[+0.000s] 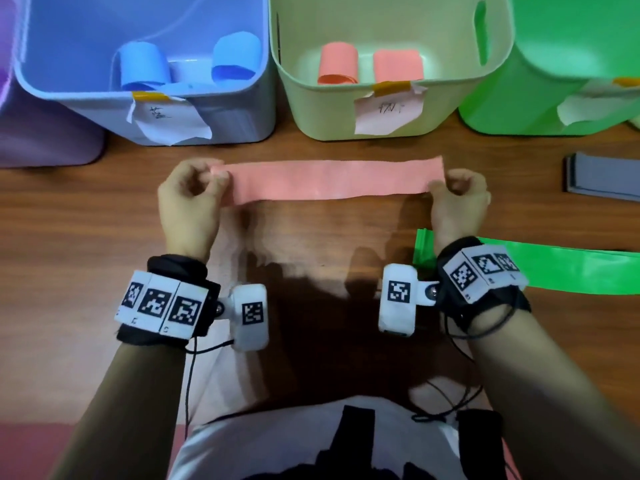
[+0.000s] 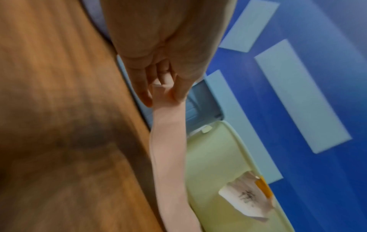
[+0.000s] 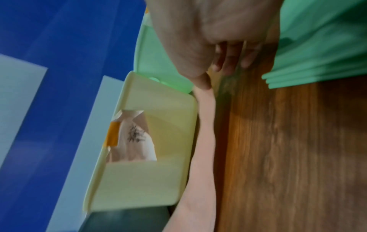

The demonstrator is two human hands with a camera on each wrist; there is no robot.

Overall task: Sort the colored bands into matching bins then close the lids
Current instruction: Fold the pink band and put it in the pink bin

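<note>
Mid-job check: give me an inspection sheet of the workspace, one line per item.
Surface: wooden table, shadowed near the person.
Job's things: pink band stretched flat between both hands; blue bin holds rolled blue bands; pale green bin holds rolled pink bands; green bin at right; green band and grey bands still on the table. No lids seen.
Clutter: paper labels taped to the bin fronts.
Grippers: left hand and right hand each pinch one end of the pink band.
Cables: black wires trail from the wrist units.
Surroundings: purple bin at far left.
</note>
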